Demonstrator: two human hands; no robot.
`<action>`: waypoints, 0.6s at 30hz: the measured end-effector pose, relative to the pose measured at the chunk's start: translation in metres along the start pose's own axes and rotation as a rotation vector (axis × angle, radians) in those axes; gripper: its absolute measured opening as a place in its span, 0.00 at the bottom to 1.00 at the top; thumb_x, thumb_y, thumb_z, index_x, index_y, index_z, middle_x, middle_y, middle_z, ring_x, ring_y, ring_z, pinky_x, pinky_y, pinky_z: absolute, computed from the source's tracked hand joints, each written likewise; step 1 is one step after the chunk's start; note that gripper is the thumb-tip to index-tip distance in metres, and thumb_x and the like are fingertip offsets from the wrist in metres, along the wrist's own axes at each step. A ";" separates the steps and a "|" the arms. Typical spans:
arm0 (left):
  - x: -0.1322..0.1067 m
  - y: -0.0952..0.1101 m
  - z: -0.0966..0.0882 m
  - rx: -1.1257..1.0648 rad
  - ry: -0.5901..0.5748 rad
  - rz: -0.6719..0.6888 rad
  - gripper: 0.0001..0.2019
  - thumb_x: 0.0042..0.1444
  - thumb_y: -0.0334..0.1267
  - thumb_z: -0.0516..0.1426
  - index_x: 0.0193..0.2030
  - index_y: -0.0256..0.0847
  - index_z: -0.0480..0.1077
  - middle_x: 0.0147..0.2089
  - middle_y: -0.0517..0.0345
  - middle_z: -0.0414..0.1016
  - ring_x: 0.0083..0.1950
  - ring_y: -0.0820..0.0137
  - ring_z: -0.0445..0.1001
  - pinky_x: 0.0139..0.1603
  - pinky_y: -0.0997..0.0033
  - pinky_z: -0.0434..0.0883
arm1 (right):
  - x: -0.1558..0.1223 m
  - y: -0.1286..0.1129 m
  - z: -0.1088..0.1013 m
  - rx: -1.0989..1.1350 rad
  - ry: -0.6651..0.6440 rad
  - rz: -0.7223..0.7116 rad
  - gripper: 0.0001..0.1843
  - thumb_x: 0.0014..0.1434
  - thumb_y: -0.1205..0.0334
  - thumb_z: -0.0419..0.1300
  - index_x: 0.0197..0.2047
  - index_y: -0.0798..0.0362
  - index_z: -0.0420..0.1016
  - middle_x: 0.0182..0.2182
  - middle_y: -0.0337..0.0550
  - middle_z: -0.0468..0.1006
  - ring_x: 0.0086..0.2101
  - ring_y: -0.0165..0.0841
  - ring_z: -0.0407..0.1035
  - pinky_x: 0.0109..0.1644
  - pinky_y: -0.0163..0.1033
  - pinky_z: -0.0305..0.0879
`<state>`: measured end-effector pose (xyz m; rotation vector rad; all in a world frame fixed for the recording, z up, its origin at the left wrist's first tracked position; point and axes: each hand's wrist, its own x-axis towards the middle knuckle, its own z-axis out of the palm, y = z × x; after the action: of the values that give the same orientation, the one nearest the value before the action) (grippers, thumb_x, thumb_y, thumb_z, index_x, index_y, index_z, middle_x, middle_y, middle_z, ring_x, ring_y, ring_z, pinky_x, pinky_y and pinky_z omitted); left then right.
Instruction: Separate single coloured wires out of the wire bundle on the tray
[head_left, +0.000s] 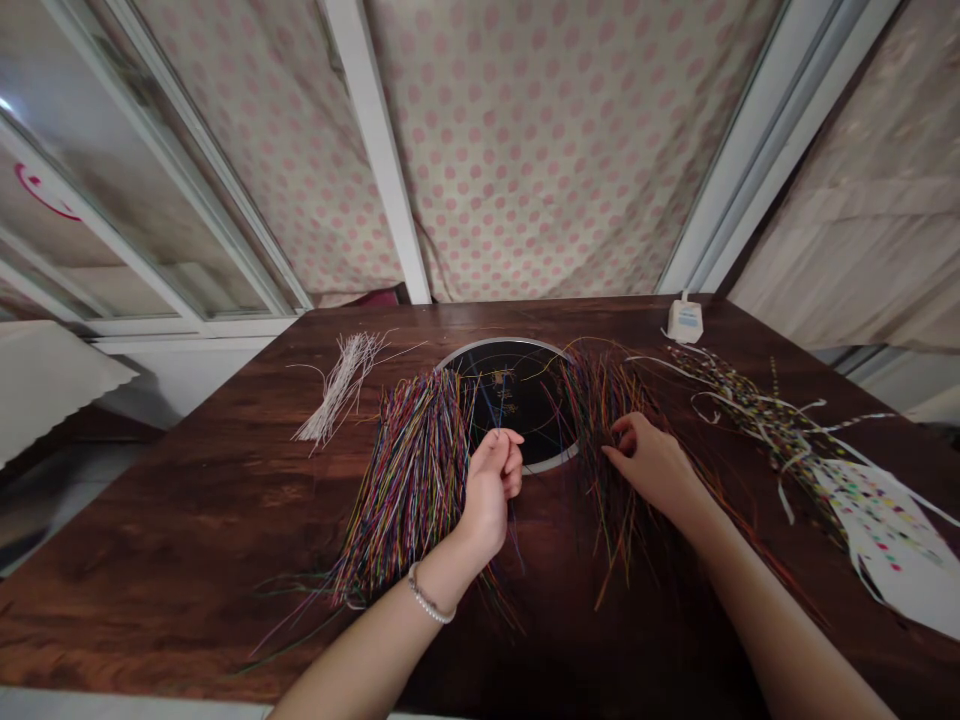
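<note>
Curled shut, my left grip (489, 492) sits at the edge of a fanned bundle of thin multicoloured strands (411, 490) on the dark wooden bench (187, 540), while my loosely spread right grip (654, 465) rests among a second, reddish bundle of strands (609, 450).

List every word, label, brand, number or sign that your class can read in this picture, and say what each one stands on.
No text can be read for certain.
Gold markings on the round black glass hob: too small to read.
Red curved mark on the window glass: no letters can be made out.
White plug adapter: no legible text.
</note>
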<state>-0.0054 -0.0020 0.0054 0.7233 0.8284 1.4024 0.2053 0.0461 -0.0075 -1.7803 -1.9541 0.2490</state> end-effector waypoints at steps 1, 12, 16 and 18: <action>0.001 0.001 -0.001 -0.029 0.028 -0.016 0.12 0.54 0.44 0.54 0.30 0.37 0.62 0.20 0.70 0.46 0.17 0.83 0.43 0.16 0.81 0.41 | 0.000 -0.002 -0.002 0.009 0.045 -0.037 0.13 0.47 0.64 0.57 0.39 0.53 0.66 0.29 0.43 0.72 0.27 0.35 0.67 0.32 0.39 0.60; 0.003 0.003 0.000 -0.058 0.081 -0.082 0.17 0.53 0.49 0.53 0.24 0.39 0.54 0.18 0.71 0.45 0.16 0.83 0.40 0.14 0.83 0.41 | -0.012 -0.035 0.010 -0.019 -0.071 -0.364 0.06 0.51 0.61 0.55 0.33 0.52 0.70 0.31 0.43 0.72 0.36 0.36 0.64 0.42 0.41 0.61; 0.003 0.000 -0.002 0.000 0.063 -0.043 0.15 0.53 0.49 0.54 0.27 0.38 0.59 0.17 0.71 0.47 0.15 0.84 0.42 0.15 0.83 0.42 | -0.011 -0.029 0.014 -0.067 -0.067 -0.290 0.03 0.50 0.64 0.54 0.27 0.52 0.67 0.28 0.41 0.70 0.33 0.34 0.64 0.38 0.38 0.60; 0.003 -0.002 -0.003 0.035 0.057 -0.022 0.15 0.53 0.49 0.53 0.29 0.38 0.62 0.17 0.70 0.50 0.15 0.84 0.48 0.15 0.83 0.46 | -0.009 -0.027 0.013 -0.078 -0.081 -0.262 0.04 0.49 0.66 0.53 0.24 0.52 0.66 0.26 0.41 0.69 0.31 0.33 0.64 0.35 0.37 0.59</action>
<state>-0.0069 0.0006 0.0017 0.7014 0.9048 1.3970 0.1755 0.0356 -0.0084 -1.5593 -2.2558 0.1593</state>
